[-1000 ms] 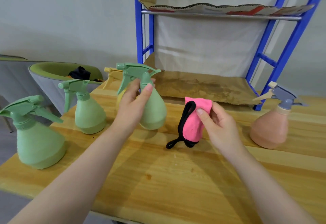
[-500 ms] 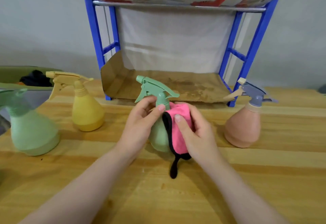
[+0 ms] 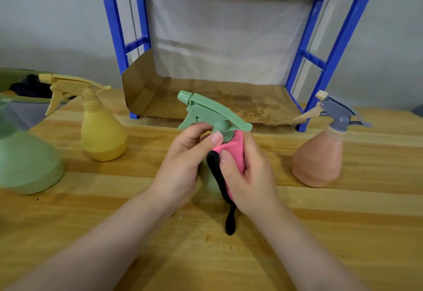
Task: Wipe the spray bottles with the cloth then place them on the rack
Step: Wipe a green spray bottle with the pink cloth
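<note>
Head view: four spray bottles are counted on the wooden table (image 3: pixel 320 233), and one cloth, one rack and two hands are seen. A green bottle (image 3: pixel 212 116) is held upright at the table's middle, in front of the rack (image 3: pixel 320 66). Its neck is gripped by the left hand (image 3: pixel 185 164), with the thumb laid just under the trigger head. A pink cloth (image 3: pixel 233 151) with a black edge is pressed against the bottle's right side by the right hand (image 3: pixel 249 176), whose fingers are curled round the cloth; a black loop is left hanging down to the tabletop. Most of the bottle's body is hidden behind the hands and cloth.

A yellow bottle (image 3: pixel 103 135) is stood to the left, well apart from the hands, and a second green bottle (image 3: pixel 25 164), blurred, is cut off at the left edge. A peach bottle (image 3: pixel 320 153) with a grey trigger is stood to the right, near the rack's blue front leg. The rack's lower shelf is lined with brown cardboard (image 3: pixel 217 100), and no bottle is seen on it.
</note>
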Available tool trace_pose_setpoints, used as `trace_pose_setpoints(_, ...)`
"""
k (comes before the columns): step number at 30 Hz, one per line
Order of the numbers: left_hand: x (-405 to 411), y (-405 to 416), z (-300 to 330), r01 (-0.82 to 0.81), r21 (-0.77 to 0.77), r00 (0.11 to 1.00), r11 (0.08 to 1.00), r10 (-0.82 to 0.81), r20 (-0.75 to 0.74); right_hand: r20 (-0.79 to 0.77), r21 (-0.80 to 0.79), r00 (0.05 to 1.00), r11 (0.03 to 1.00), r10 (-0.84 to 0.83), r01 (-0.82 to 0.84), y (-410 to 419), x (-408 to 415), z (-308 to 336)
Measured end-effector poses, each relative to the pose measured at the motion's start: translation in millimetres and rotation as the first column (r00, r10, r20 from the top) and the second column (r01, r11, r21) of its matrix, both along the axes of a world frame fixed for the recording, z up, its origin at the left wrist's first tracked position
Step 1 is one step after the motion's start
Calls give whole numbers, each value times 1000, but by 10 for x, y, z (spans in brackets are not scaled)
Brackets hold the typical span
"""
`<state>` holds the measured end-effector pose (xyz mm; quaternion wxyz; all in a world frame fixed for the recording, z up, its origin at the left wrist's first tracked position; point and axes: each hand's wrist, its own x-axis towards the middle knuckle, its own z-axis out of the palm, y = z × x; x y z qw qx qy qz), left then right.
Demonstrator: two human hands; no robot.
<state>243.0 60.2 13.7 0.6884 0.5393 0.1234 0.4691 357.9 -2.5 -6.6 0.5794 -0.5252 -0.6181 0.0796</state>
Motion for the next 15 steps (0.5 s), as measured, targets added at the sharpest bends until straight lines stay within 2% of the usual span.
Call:
trace_pose_setpoints(7,-93,90,55,-38,-133,997,990,47,69,-27,-124,995,988,91,-94,21,48,-95)
trace_pose_setpoints(11,-191,185,124,-62,-229,979,971,104,177,-36,-130,990,982,136,-139,15,-19,-73)
trace_pose_setpoints(15,-246,209,156,11,-345,949,939,99,300,-114,-119,980,977,161,-175,-4,-73,-71)
